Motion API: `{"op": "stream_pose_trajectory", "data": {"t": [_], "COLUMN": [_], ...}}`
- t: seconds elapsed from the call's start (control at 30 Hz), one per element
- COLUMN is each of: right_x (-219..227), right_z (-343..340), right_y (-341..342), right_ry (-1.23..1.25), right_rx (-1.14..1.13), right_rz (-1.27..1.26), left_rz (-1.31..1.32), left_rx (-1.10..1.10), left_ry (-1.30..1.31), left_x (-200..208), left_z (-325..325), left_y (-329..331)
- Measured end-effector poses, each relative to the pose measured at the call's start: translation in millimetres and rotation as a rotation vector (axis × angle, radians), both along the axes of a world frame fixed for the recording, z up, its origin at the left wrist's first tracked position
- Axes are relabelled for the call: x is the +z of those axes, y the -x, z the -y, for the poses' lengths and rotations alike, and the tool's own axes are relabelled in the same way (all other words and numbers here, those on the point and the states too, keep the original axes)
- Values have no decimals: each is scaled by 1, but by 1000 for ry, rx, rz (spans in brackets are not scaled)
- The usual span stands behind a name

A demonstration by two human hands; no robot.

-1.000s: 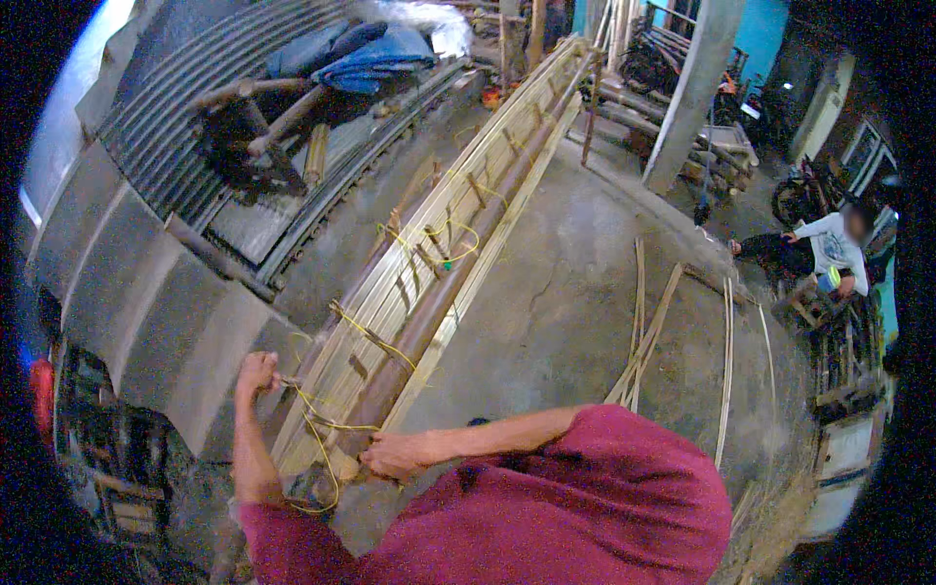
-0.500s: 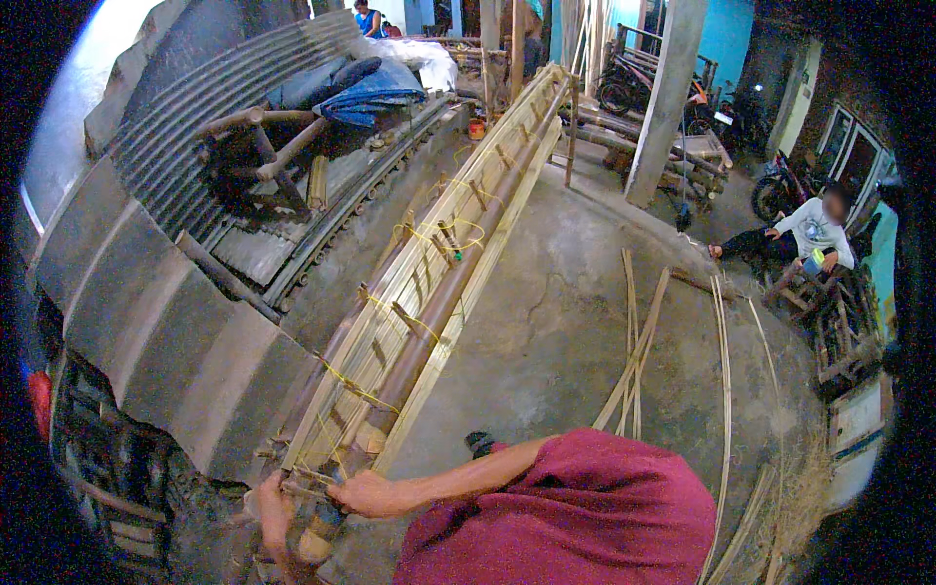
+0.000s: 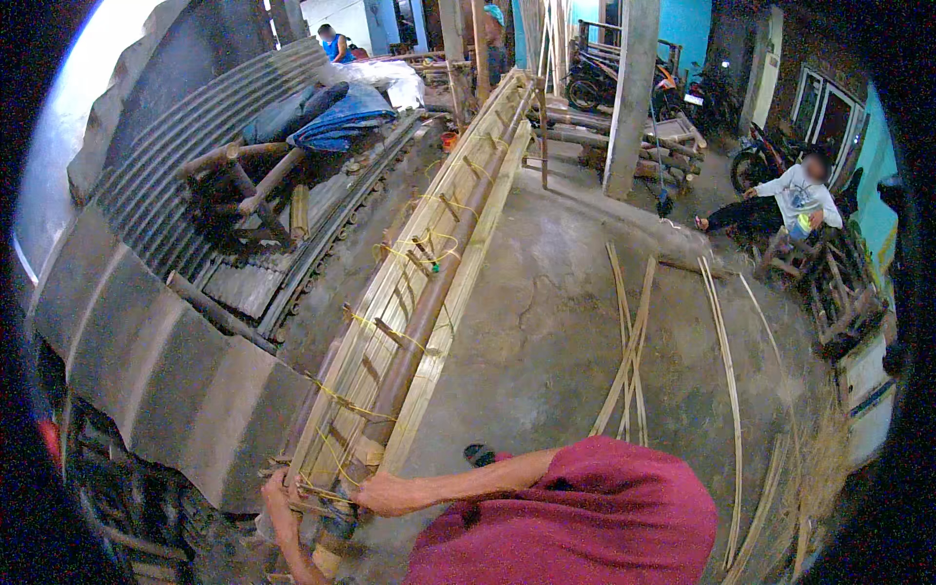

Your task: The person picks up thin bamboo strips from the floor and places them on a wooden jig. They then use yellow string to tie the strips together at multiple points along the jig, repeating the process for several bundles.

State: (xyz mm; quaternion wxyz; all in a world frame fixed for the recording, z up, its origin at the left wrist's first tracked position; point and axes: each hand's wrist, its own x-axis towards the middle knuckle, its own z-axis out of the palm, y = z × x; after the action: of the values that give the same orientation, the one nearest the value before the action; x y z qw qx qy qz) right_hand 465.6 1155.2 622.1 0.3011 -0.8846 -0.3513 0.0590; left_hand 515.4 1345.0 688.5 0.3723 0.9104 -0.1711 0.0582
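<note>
A long rack made of brown bamboo poles (image 3: 417,327) runs away from me, with pale split-bamboo slats (image 3: 363,368) laid lengthwise in it. Several short pegs (image 3: 390,331) and loops of yellow cord (image 3: 338,394) cross the slats. At the rack's near end my left hand (image 3: 277,492) is closed at the left corner, its fingertips too small to show what they grip. My right hand (image 3: 383,494), closed, is at the right side of that end. A thin yellow strand stretches between the two hands and appears pinched in the right one.
Loose bamboo strips (image 3: 632,341) lie on the concrete floor to the right. A seated person (image 3: 799,200) is at the far right, another person (image 3: 334,45) at the back. Corrugated sheeting (image 3: 195,156) and a blue tarp (image 3: 341,119) stand left; a concrete post (image 3: 629,107) rises behind.
The view has shifted a little, so the background sits further left. Both hands stay at the rack's near end, with the right hand slightly further from the left.
</note>
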Motion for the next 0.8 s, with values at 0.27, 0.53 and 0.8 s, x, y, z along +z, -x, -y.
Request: {"op": "stream_pose_trajectory", "data": {"t": [0.27,0.53,0.8], "right_x": [-12,-2,102], "right_z": [-2,5,-3], "right_y": [12,36,46], "right_ry": [-66,-223,-550], "right_rx": [35,76,277], "right_rz": [-23,11,337], "left_rz": [167,-194,-464], "left_rx": [-45,154,85], "left_ry": [-207,135,386], "left_x": [-19,-35,-65], "left_z": [-17,-28,-56], "left_y": [-19,-27,-64]}}
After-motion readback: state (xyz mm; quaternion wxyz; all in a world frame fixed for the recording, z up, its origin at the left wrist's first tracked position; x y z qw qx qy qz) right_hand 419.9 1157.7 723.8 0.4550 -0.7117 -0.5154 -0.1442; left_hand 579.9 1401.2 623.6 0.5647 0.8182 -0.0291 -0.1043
